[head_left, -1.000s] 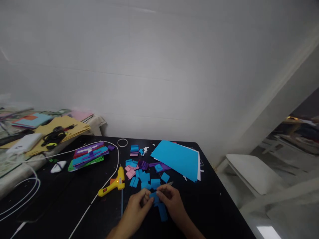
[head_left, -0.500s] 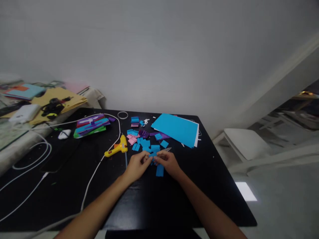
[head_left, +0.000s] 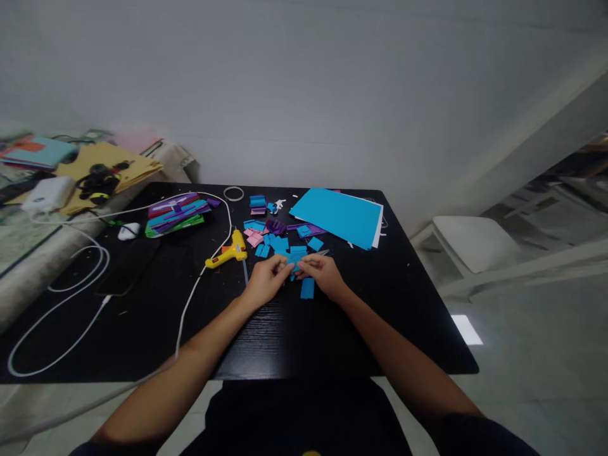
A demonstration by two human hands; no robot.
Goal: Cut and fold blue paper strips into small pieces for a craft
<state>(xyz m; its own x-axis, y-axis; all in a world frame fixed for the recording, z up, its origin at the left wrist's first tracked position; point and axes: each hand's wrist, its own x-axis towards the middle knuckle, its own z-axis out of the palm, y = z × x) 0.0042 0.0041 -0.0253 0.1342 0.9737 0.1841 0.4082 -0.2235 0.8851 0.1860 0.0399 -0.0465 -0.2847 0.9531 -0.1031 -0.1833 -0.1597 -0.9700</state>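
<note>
Between my two hands is a small piece of blue paper (head_left: 295,259), pinched at its edges by the fingertips. My left hand (head_left: 268,277) is closed on its left side, my right hand (head_left: 323,273) on its right. Another blue paper strip (head_left: 307,289) lies just below the right hand. The tip of a pair of scissors (head_left: 323,253) pokes out beyond the right hand; the rest is hidden. Cut blue pieces (head_left: 279,244) and pink pieces (head_left: 255,237) lie scattered beyond the fingers. A yellow glue gun (head_left: 228,251) rests left of them, its clear glue stick (head_left: 246,272) pointing toward me.
Blue sheets (head_left: 337,216) lie at the table's back right. Bundled coloured strips (head_left: 175,214) are at the back left, near a white earbud case (head_left: 128,231). A phone (head_left: 127,269) and a white cable (head_left: 189,297) occupy the left. A white chair (head_left: 463,244) stands right of the black table (head_left: 380,323).
The view has tipped downward, so the table sits higher in the picture and my lap shows. Both hands keep hold of the blue paper in much the same place.
</note>
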